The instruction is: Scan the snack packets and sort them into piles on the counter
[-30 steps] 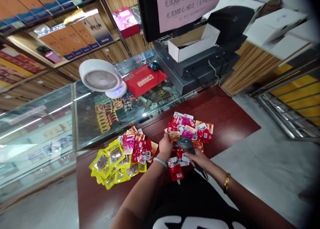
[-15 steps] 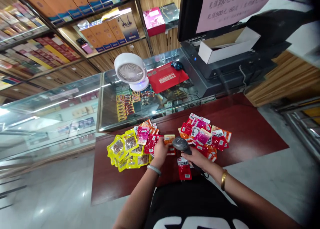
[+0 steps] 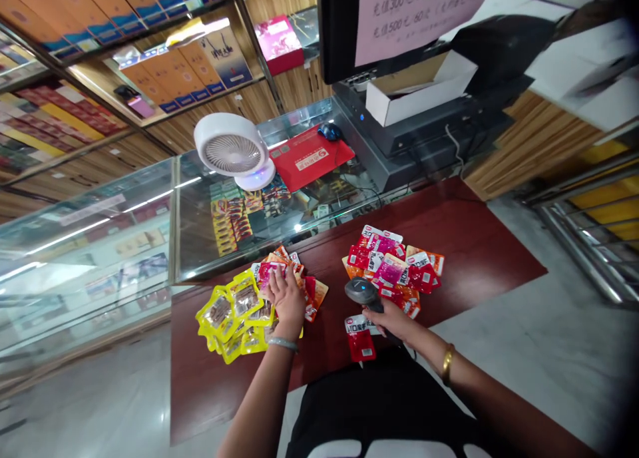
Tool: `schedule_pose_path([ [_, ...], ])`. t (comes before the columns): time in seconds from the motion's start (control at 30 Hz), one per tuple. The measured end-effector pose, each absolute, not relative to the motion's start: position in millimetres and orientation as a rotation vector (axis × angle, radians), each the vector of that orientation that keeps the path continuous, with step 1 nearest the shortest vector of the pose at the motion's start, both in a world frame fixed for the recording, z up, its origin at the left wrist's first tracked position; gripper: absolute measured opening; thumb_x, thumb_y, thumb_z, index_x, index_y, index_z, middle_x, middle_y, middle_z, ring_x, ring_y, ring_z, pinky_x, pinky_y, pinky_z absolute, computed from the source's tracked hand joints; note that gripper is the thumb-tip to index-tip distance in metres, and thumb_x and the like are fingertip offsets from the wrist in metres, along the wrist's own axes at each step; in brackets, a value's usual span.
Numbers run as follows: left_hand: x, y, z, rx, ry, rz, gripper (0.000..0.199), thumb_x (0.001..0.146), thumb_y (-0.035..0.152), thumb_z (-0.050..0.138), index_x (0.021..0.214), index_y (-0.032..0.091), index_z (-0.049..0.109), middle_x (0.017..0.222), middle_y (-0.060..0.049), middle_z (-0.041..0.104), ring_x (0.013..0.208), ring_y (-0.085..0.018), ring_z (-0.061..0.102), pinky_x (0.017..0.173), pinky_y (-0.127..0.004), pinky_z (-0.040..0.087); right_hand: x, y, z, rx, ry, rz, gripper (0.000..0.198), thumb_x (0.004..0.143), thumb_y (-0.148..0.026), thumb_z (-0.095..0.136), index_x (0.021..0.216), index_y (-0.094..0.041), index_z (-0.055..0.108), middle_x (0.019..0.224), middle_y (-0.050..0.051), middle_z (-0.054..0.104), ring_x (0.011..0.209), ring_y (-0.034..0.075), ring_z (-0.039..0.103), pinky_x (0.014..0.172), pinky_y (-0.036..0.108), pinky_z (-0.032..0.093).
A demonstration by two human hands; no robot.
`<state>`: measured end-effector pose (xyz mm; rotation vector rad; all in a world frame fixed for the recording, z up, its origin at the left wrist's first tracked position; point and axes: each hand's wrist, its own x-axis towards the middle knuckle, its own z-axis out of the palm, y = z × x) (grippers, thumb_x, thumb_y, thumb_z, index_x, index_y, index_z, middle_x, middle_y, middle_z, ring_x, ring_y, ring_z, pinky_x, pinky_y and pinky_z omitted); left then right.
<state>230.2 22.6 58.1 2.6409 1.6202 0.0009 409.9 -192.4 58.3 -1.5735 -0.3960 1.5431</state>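
Note:
My left hand (image 3: 288,299) lies with its fingers spread on the left pile, over a pink snack packet (image 3: 267,271). Yellow snack packets (image 3: 243,297) sit just left of it, and red and orange packets (image 3: 314,296) show at its right. A dark grey handheld barcode scanner (image 3: 363,291) is in the grip of my right hand (image 3: 393,319), its head pointing left. Under that hand, near the table's front edge, is a red and white packet (image 3: 360,341). A second pile of red, pink and orange packets (image 3: 392,266) lies beyond the scanner.
The packets rest on a dark red table (image 3: 469,245). Behind it stands a glass counter (image 3: 194,212) with a white fan (image 3: 234,148), a red mat (image 3: 309,162) and a mouse (image 3: 329,132). A black cash drawer unit bears a white open box (image 3: 419,98), beside a monitor (image 3: 339,32).
My left hand has moved left, away from beside the scanner, and its fingers have spread over the left pile. An orange packet it touched now lies at that pile's right edge. My right hand keeps the scanner.

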Motion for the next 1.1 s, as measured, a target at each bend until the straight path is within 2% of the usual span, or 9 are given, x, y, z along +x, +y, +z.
schedule_pose_path([
  [0.1,265.6,18.7,54.3,2.673,1.382,-0.001,0.059,0.087,0.033,0.057,0.142,0.018,0.045,0.153,-0.015,0.036,0.140,-0.033,0.029,0.114,-0.049,0.025,414.5,-199.5,52.1,-1.586,-0.351,1.507,0.036,0.078,-0.050,0.068,0.092,-0.020,0.053,0.049,-0.009,0.049,0.037,0.009,0.043,0.040,0.021,0.033],
  [0.23,335.6,13.3,41.5,2.574,1.125,-0.152,0.055,0.087,0.039,0.059,0.138,0.022,0.050,0.134,-0.013,0.055,0.120,-0.028,0.050,0.103,-0.039,0.039,418.2,-203.3,51.0,-1.561,-0.288,1.478,0.037,0.077,-0.050,0.068,0.093,-0.020,0.053,0.045,-0.011,0.046,0.034,0.008,0.040,0.039,0.021,0.033],
  [0.33,382.9,13.5,30.8,2.549,1.006,-0.255,0.058,0.086,0.038,0.061,0.140,0.027,0.047,0.133,-0.012,0.055,0.117,-0.026,0.050,0.099,-0.037,0.040,419.8,-204.3,52.6,-1.580,-0.247,1.470,0.038,0.075,-0.049,0.068,0.093,-0.019,0.053,0.040,-0.011,0.045,0.032,0.008,0.039,0.039,0.021,0.033],
  [0.47,411.1,20.8,27.2,2.584,0.937,-0.422,0.050,0.077,0.045,0.071,0.122,0.025,0.060,0.132,-0.013,0.053,0.122,-0.030,0.047,0.099,-0.041,0.039,422.2,-205.4,55.9,-1.606,-0.191,1.457,0.042,0.071,-0.051,0.069,0.093,-0.020,0.052,0.038,-0.011,0.045,0.032,0.009,0.038,0.037,0.021,0.031],
  [0.57,405.4,29.0,29.7,2.550,0.936,-0.498,0.046,0.077,0.047,0.071,0.112,0.020,0.062,0.118,-0.014,0.062,0.116,-0.028,0.054,0.096,-0.038,0.041,424.0,-205.3,59.1,-1.601,-0.176,1.455,0.044,0.070,-0.053,0.069,0.092,-0.020,0.051,0.038,-0.012,0.045,0.032,0.009,0.038,0.038,0.021,0.032],
  [0.7,377.9,38.1,29.1,2.303,1.027,-0.438,0.032,0.085,0.039,0.063,0.111,0.021,0.060,0.099,-0.008,0.070,0.092,-0.020,0.065,0.081,-0.028,0.045,424.3,-201.5,64.3,-1.629,-0.233,1.496,0.040,0.074,-0.051,0.069,0.091,-0.019,0.053,0.038,-0.011,0.046,0.033,0.009,0.040,0.040,0.021,0.033],
  [0.8,353.4,40.6,23.9,2.078,1.102,-0.292,0.019,0.090,0.031,0.056,0.103,0.020,0.063,0.096,-0.007,0.072,0.085,-0.017,0.066,0.077,-0.026,0.046,421.4,-193.2,66.7,-1.598,-0.289,1.541,0.037,0.076,-0.049,0.069,0.091,-0.019,0.054,0.040,-0.010,0.048,0.035,0.009,0.041,0.041,0.021,0.032],
  [1.0,314.3,36.2,18.0,1.803,1.212,-0.060,0.018,0.092,0.026,0.050,0.101,0.017,0.062,0.091,-0.005,0.072,0.077,-0.015,0.065,0.073,-0.025,0.049,407.9,-168.4,60.6,-1.539,-0.459,1.597,0.033,0.079,-0.046,0.069,0.093,-0.020,0.056,0.044,-0.010,0.048,0.035,0.009,0.043,0.041,0.021,0.032],
  [1.1,300.0,35.1,22.6,1.833,1.232,0.030,0.017,0.089,0.017,0.048,0.099,0.017,0.063,0.093,-0.005,0.071,0.082,-0.015,0.065,0.077,-0.026,0.049,400.5,-158.3,62.0,-1.542,-0.496,1.647,0.032,0.080,-0.045,0.068,0.095,-0.020,0.055,0.042,-0.010,0.047,0.033,0.009,0.041,0.039,0.021,0.030],
])
